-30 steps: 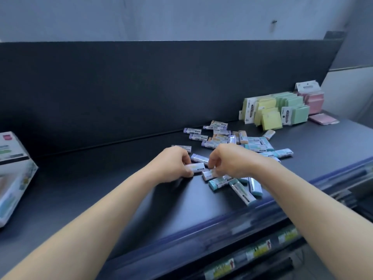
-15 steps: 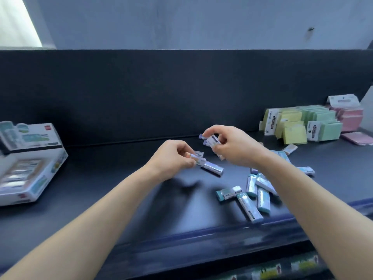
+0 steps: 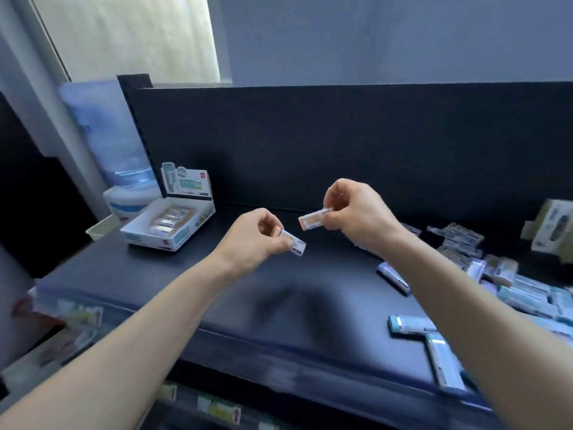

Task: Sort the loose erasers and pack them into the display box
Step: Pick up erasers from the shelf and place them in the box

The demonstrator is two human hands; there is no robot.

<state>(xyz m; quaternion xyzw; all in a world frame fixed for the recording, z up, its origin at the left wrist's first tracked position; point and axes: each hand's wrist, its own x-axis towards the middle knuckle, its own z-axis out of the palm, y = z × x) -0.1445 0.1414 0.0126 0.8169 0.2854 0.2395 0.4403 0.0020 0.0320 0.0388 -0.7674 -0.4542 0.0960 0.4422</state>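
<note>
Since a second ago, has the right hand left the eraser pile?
Yes. The right hand has lifted off the eraser pile and gone left, toward the display box, pinching one eraser.

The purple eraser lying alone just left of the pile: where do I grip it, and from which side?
Pinch the purple eraser across its two long sides near mid-length, coming straight down from above. It lies flat on the shelf, slim and diagonal, with bare surface along its left long side for a finger. The short ends probably offer less hold.
</note>
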